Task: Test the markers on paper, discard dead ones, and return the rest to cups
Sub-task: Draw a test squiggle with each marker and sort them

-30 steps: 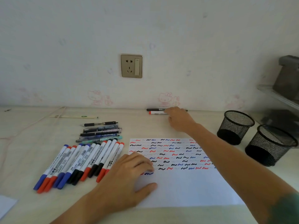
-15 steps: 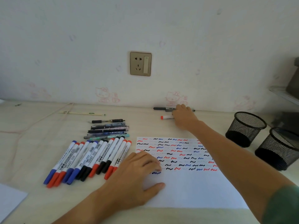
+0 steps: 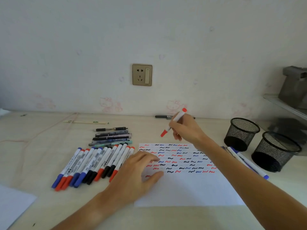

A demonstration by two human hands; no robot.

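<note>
My right hand [image 3: 186, 128] grips a capped red marker [image 3: 178, 117] in the air above the table, behind the paper, cap end pointing down-left. My left hand [image 3: 137, 173] lies flat on the left part of the white test paper [image 3: 191, 188], which carries rows of red, blue and black squiggles. A row of several red, blue and black markers [image 3: 96, 163] lies left of the paper. Two black mesh cups [image 3: 240, 133] [image 3: 275, 151] stand at the right, both looking empty. Blue markers [image 3: 249, 163] lie between paper and cups.
A stack of dark pens [image 3: 111, 136] lies behind the marker row. A black marker [image 3: 163, 116] rests against the wall. A thin stick [image 3: 86, 122] and a cord lie at the back left. Another sheet [image 3: 11, 205] pokes in at the front left. A shelf [image 3: 285, 105] juts out at the right.
My right hand has picked the red marker up from near the wall and lifted it toward the paper. My left hand stays on the sheet.
</note>
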